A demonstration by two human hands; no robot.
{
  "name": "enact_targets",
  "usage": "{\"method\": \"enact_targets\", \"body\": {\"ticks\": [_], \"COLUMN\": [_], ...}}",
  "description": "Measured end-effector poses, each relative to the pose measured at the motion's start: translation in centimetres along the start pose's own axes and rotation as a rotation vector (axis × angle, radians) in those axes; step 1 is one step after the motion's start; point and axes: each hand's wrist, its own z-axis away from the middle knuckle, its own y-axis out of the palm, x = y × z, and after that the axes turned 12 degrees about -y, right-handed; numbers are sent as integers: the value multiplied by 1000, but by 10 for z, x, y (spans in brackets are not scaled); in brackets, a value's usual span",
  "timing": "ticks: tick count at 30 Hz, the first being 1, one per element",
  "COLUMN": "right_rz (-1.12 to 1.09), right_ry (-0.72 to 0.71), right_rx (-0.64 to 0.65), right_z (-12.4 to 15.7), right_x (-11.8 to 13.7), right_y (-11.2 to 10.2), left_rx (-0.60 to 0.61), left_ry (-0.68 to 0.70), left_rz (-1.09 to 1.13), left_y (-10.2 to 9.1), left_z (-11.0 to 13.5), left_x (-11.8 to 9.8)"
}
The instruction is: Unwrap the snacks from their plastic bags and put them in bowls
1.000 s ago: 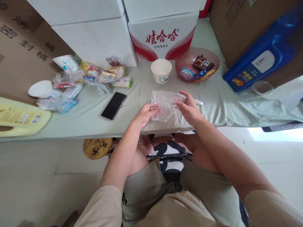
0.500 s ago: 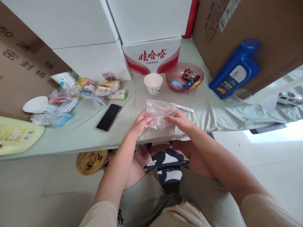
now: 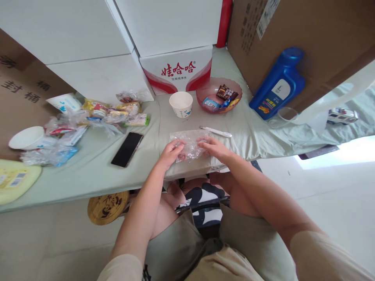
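A clear, crinkled plastic bag point(image 3: 190, 144) is held between my two hands near the table's front edge. My left hand point(image 3: 172, 153) grips its left side, thumb on top and fingers curled beneath the film. On the right side, my right hand point(image 3: 216, 148) pinches the bag with the thumb under and the fingers over it. A white utility knife point(image 3: 216, 131) lies just beyond my right hand. Behind the bag stands a white paper bowl point(image 3: 181, 105), and right of that a pink translucent bowl point(image 3: 202, 105) holds several wrapped snacks.
A black phone point(image 3: 127, 150) lies left of my hands. Wrapped snacks point(image 3: 99, 109) and tipped paper bowls point(image 3: 27, 137) crowd the left. A blue bottle point(image 3: 278, 84), a clear cup point(image 3: 287, 115) and a toy car point(image 3: 342, 116) are at right; boxes point(image 3: 178, 70) line the back.
The bag has come slightly lower and nearer the table edge, flatter between my hands. The whole view has shifted a little, so the surroundings appear further left.
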Motion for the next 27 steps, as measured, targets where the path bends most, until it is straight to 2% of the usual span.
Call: {"method": "enact_targets", "body": {"ticks": [3,7,13,15,17,22,25,27], "right_rz": [67,-43,-216,-231,-231,-49,43,122], "right_ry": [-58,-137,-287,-290,-254,-168,-135,-164], "right_rx": [27,31,-16,-33,-55,-131,-62,-66], "right_z": [-1,-2,-5,-6,-8,-10,-8,-7], "right_x": [-2,-6,-5,-4,-5,-15,-20,-20], "right_y": [-3,-6,-8,-11,-13,-15,-13,-11], "left_rx": [-40,-50,111,178,182,-25,-107,-288], "left_ry": [-25,-16,-33,-72,-74,123,214,298], "left_rz": [-4,67,300,320,267,-108,-86,-41], "left_y": [-1,-2,-12,-15,-17,-13,-12,-15], "left_z": [-4,-5,0,1,1,-1,-5,-8], "left_x": [4,5,-7,-11,-11,0,5,5]}}
